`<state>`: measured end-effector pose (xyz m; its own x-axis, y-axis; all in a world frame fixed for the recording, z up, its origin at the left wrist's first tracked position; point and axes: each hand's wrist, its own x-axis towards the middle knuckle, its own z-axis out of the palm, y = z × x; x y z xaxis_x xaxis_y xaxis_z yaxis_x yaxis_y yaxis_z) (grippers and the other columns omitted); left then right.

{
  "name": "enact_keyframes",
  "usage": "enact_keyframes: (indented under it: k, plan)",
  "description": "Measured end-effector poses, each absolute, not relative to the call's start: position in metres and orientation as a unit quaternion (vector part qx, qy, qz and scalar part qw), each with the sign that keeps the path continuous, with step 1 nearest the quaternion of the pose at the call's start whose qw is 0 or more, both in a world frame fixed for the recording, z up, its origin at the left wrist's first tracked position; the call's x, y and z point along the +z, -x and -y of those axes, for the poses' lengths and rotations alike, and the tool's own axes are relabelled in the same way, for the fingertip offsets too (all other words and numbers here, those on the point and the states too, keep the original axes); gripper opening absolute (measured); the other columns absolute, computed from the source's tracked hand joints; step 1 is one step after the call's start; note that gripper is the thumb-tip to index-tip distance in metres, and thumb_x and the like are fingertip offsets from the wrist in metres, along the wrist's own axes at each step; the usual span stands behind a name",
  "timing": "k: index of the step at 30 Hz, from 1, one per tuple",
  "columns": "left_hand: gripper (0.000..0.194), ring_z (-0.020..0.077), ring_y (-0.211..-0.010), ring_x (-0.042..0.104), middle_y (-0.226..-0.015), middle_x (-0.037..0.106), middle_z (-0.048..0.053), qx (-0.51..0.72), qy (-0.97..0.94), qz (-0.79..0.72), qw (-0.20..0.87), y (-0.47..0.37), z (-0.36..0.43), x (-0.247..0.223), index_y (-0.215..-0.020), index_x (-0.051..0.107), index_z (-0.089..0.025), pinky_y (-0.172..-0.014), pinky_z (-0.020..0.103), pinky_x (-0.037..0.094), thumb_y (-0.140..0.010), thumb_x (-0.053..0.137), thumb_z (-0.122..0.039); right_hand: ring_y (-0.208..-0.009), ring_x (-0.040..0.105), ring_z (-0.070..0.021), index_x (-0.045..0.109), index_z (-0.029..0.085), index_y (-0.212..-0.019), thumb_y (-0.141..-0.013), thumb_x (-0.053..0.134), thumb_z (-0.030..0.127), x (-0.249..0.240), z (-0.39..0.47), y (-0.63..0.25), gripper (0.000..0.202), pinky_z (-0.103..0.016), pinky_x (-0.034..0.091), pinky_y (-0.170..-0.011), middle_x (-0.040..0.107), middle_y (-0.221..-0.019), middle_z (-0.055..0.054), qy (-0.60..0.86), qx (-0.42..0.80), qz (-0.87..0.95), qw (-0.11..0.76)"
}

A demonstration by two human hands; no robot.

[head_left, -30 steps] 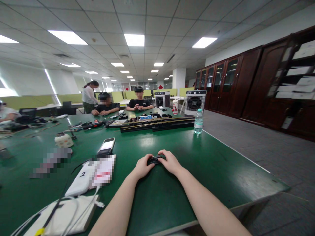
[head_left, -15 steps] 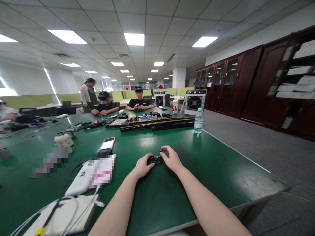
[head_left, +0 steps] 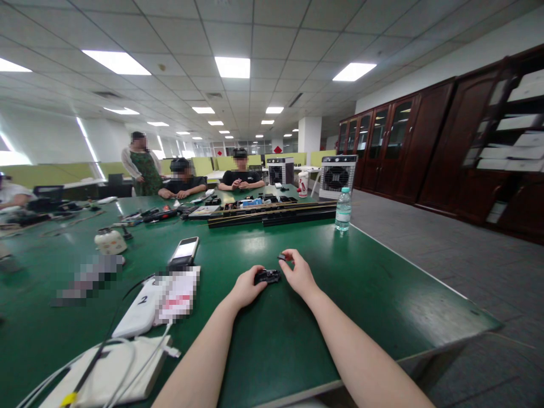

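Between thumb and fingers, my left hand (head_left: 247,288) grips a black part (head_left: 267,276) with fine detail on top, low over the green table (head_left: 272,334). My right hand (head_left: 298,273) pinches a small dark piece (head_left: 281,256) at its fingertips, just above and to the right of the black part. The small piece and the black part are apart. What both objects are is too small to tell.
At the left lie a phone (head_left: 186,250), a white power bank (head_left: 136,309), cables and a cream pouch (head_left: 114,371). A water bottle (head_left: 343,209) stands at the back right, beside long black rails (head_left: 297,216). People sit across the table.
My right hand has lifted slightly away from the black part, with the small piece now showing more. A standing person in the background has shifted left and turned. My left hand stays put.
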<state>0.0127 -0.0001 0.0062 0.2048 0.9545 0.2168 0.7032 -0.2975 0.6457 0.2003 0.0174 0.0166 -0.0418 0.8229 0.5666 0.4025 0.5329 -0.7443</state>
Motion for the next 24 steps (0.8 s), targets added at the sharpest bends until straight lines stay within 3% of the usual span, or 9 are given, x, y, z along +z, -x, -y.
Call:
enact_keyframes:
  k: [24]
  plan:
    - [0.041,0.0231,-0.11,0.061,-0.116,0.066,0.009,0.306,-0.742,-0.557,0.215,-0.0126,0.0,0.0062,-0.116,0.056,-0.018,-0.098,0.035,0.045,-0.075,0.062,-0.016,-0.086,0.062,-0.0204,0.058,0.021,-0.098,-0.077,0.054,0.029,0.0125,-0.0224,-0.2016,0.023,-0.038,0.049,-0.082,0.067,-0.095,-0.006,0.464,0.182,0.679,0.538]
